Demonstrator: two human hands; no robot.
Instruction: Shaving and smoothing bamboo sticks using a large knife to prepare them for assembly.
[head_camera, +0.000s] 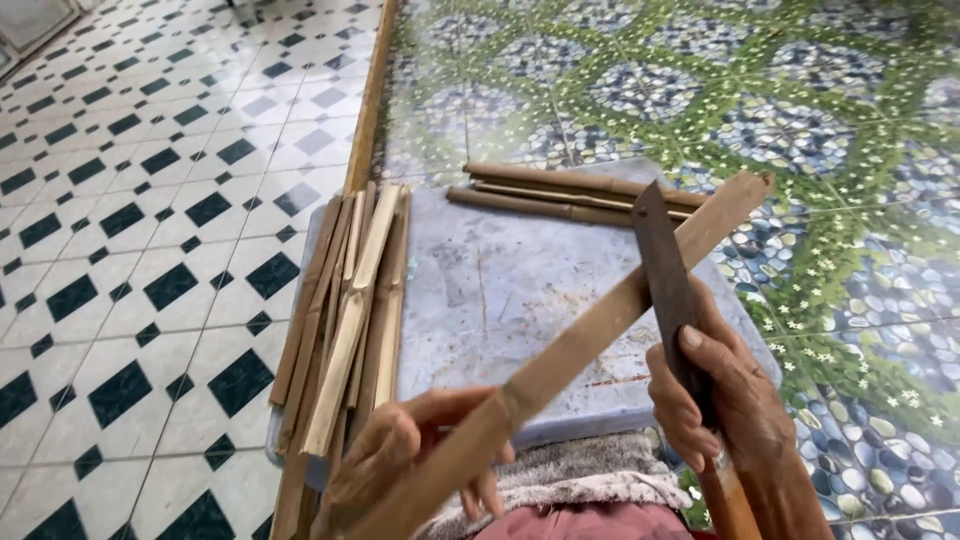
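My left hand (415, 455) grips the near end of a long flat bamboo strip (600, 325) that slants up to the right over a grey-blue stool top (500, 280). My right hand (725, 395) is closed around the handle of a dark, flat-bladed knife (662, 270). The blade points upward and crosses the strip near its far end, lying against it.
A bundle of split bamboo strips (350, 310) lies along the stool's left edge. Several round bamboo sticks (560, 195) lie across its far edge. A grey fuzzy cloth (580, 470) covers my lap. Black-and-white tiles (130, 220) are at left, pebble-patterned floor (800, 120) at right.
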